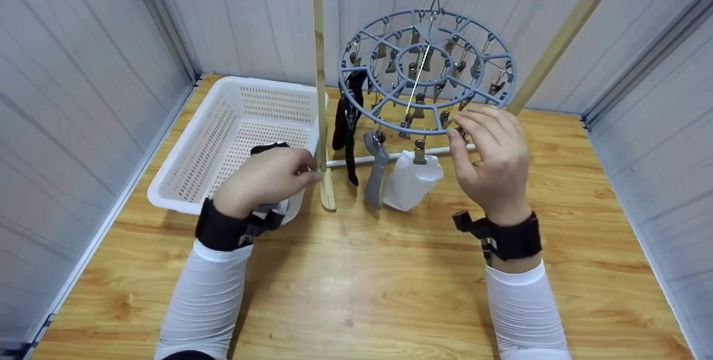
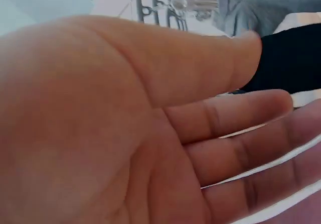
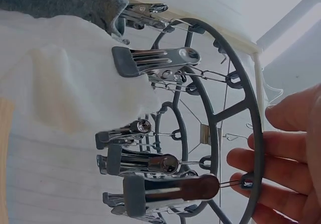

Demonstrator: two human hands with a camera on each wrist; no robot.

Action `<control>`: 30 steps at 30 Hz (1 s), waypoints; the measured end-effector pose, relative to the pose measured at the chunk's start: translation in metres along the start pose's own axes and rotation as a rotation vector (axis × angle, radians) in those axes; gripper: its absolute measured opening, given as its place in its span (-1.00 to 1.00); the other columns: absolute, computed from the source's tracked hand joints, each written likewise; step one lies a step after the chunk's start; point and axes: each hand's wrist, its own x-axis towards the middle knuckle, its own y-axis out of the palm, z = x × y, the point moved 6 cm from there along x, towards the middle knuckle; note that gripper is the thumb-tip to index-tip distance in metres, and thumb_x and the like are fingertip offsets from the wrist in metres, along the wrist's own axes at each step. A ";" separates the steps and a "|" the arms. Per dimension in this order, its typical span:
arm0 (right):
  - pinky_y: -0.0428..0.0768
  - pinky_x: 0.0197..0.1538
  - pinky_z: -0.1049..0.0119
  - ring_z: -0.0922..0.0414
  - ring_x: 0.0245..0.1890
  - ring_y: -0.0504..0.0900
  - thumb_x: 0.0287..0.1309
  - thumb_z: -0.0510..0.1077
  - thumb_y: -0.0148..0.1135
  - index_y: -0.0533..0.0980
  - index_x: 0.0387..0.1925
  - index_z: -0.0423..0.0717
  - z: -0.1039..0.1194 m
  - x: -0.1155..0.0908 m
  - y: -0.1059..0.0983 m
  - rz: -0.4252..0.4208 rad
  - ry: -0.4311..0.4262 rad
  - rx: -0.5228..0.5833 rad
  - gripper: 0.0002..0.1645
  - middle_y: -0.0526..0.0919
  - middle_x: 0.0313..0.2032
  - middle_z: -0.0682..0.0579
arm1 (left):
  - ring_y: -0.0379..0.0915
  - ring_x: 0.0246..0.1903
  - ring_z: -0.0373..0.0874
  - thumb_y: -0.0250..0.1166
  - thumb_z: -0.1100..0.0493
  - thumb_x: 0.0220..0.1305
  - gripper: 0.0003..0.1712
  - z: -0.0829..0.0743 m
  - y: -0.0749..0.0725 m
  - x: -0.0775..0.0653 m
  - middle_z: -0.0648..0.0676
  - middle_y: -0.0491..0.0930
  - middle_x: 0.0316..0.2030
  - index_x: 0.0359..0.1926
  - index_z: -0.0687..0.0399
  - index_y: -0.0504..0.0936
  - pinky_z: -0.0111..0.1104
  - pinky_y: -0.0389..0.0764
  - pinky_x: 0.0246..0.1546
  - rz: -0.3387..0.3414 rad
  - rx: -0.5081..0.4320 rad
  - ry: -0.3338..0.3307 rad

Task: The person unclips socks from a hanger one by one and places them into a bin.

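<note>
My left hand (image 1: 264,179) is over the near right side of a white plastic basket (image 1: 167,198), and its fingers look extended in the left wrist view. A black sock-like cloth (image 2: 291,61) shows past its thumb tip. My right hand (image 1: 496,162) is at the near right rim of a round blue-grey clip hanger (image 1: 384,120); in the right wrist view its fingers reach behind the rim, thumb apart from them. From the hanger's clips hang a white cloth (image 1: 409,184), a grey sock-like piece (image 1: 377,173) and black cloth (image 1: 341,123).
A wooden upright (image 1: 319,70) with a foot stands beside the basket, and another wooden pole (image 1: 568,37) slants behind the hanger. A white bar (image 1: 356,160) runs low between them. Dark cloth (image 1: 270,147) lies in the basket. Pale panels enclose the wooden table (image 1: 345,293).
</note>
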 end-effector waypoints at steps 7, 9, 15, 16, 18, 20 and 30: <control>0.55 0.43 -0.12 -0.24 0.09 0.78 0.41 -0.15 0.43 0.82 -0.06 -0.25 -0.005 0.001 -0.002 -0.011 0.015 -0.007 -0.75 0.87 -0.05 -0.20 | 0.63 -0.24 -0.09 0.35 -0.02 0.63 -0.71 -0.025 0.008 -0.001 -0.02 0.76 -0.20 0.09 0.07 0.80 -0.07 0.68 -0.07 0.022 -0.066 0.095; 0.55 0.43 -0.13 -0.25 0.10 0.77 0.40 -0.14 0.43 0.82 -0.06 -0.25 -0.006 0.001 -0.003 -0.015 0.021 -0.009 -0.75 0.87 -0.05 -0.21 | 0.67 -0.18 -0.12 0.35 -0.02 0.64 -0.70 -0.033 0.014 0.002 -0.04 0.78 -0.15 0.12 0.06 0.80 -0.08 0.70 -0.03 0.044 -0.105 0.148; 0.54 0.44 -0.10 -0.24 0.12 0.77 0.44 -0.11 0.41 0.81 -0.06 -0.27 -0.008 0.000 -0.004 -0.013 0.032 -0.015 -0.72 0.87 -0.05 -0.21 | 0.73 0.07 -0.11 0.35 0.02 0.66 -0.66 -0.061 0.042 0.012 0.03 0.80 0.08 0.24 0.11 0.75 -0.09 0.73 0.17 0.121 -0.258 0.333; 0.54 0.45 -0.10 -0.24 0.12 0.77 0.43 -0.12 0.41 0.82 -0.06 -0.27 -0.008 0.000 -0.005 -0.012 0.033 -0.016 -0.72 0.87 -0.05 -0.21 | 0.73 0.09 -0.09 0.35 0.03 0.66 -0.65 -0.066 0.047 0.014 0.05 0.79 0.11 0.26 0.12 0.74 -0.10 0.73 0.17 0.131 -0.287 0.362; 0.54 0.45 -0.09 -0.23 0.13 0.77 0.44 -0.11 0.41 0.81 -0.05 -0.26 -0.008 0.000 -0.005 -0.007 0.030 -0.021 -0.72 0.87 -0.04 -0.21 | 0.72 0.15 -0.02 0.37 0.05 0.65 -0.61 -0.074 0.055 0.018 0.10 0.77 0.17 0.30 0.16 0.71 -0.13 0.74 0.19 0.143 -0.346 0.406; 0.54 0.45 -0.10 -0.23 0.13 0.77 0.45 -0.10 0.40 0.81 -0.05 -0.25 -0.008 0.001 -0.005 -0.005 0.027 -0.022 -0.71 0.87 -0.04 -0.20 | 0.71 0.17 -0.02 0.38 0.02 0.65 -0.56 -0.078 0.063 0.022 0.11 0.75 0.22 0.35 0.15 0.68 -0.16 0.74 0.16 0.135 -0.376 0.424; 0.55 0.43 -0.10 -0.22 0.12 0.77 0.48 -0.09 0.39 0.82 -0.04 -0.24 -0.005 0.001 -0.004 -0.005 0.017 -0.020 -0.71 0.87 -0.05 -0.17 | 0.58 0.36 0.10 0.43 -0.02 0.60 -0.32 -0.070 0.084 0.043 0.23 0.62 0.39 0.51 0.27 0.52 -0.04 0.58 0.40 -0.057 -0.308 0.328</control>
